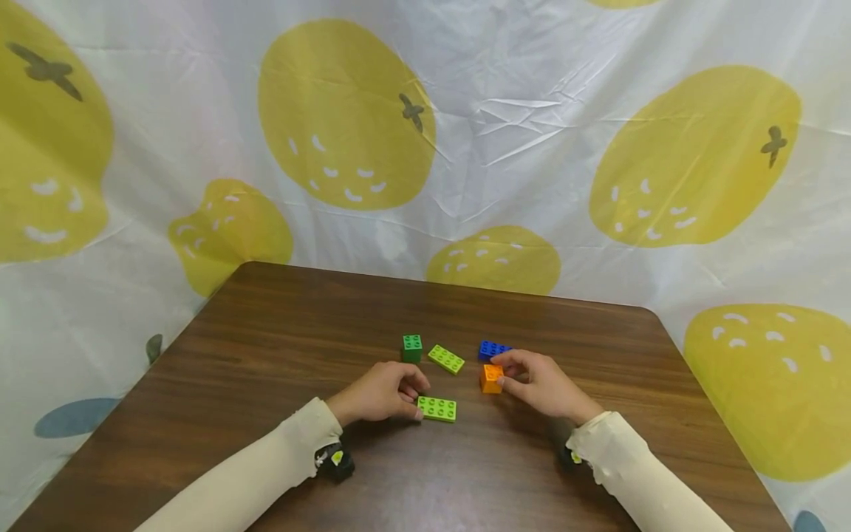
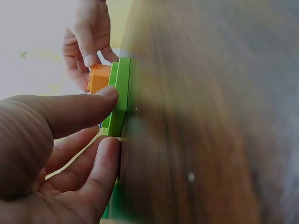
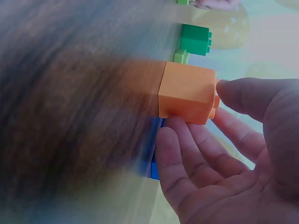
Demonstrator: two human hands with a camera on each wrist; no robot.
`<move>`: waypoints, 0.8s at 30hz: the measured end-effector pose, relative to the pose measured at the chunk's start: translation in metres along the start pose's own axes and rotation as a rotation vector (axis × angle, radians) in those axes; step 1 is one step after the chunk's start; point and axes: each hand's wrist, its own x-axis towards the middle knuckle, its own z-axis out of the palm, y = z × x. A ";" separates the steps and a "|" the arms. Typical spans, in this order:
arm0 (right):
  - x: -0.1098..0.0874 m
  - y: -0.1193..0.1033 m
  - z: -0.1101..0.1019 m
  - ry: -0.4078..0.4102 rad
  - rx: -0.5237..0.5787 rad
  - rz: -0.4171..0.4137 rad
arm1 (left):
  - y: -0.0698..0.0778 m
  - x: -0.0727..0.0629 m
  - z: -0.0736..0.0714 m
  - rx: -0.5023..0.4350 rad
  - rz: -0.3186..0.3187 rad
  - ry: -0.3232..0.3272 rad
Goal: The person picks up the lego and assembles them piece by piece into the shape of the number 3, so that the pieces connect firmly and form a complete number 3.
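In the lower middle of the head frame, the left hand (image 1: 380, 391) is pinching the left end of a lime brick (image 1: 439, 408) with its thumb and fingers. Lower right of the centre, the right hand (image 1: 548, 386) is gripping an orange block (image 1: 492, 380) by thumb and fingers. Above this block, a blue brick (image 1: 490, 349) is lying partly covered. Further left, a smaller-looking lime piece (image 1: 446, 359) and a green block (image 1: 412, 350) are resting on the brown table (image 1: 299, 318).

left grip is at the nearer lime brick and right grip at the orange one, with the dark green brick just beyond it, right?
Just beyond the orange brick lies the blue brick, not the dark green one, as the head view shows; the rest stands.
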 end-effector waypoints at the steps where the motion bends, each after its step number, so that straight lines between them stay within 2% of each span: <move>1: 0.000 0.000 0.000 -0.003 0.000 0.007 | -0.001 0.000 0.001 -0.001 -0.008 0.003; 7: 0.001 0.001 0.002 -0.016 0.005 0.033 | -0.004 0.001 0.003 0.005 -0.038 0.006; 24: 0.002 0.000 0.001 -0.027 -0.001 0.051 | -0.005 0.002 0.002 -0.024 -0.036 0.006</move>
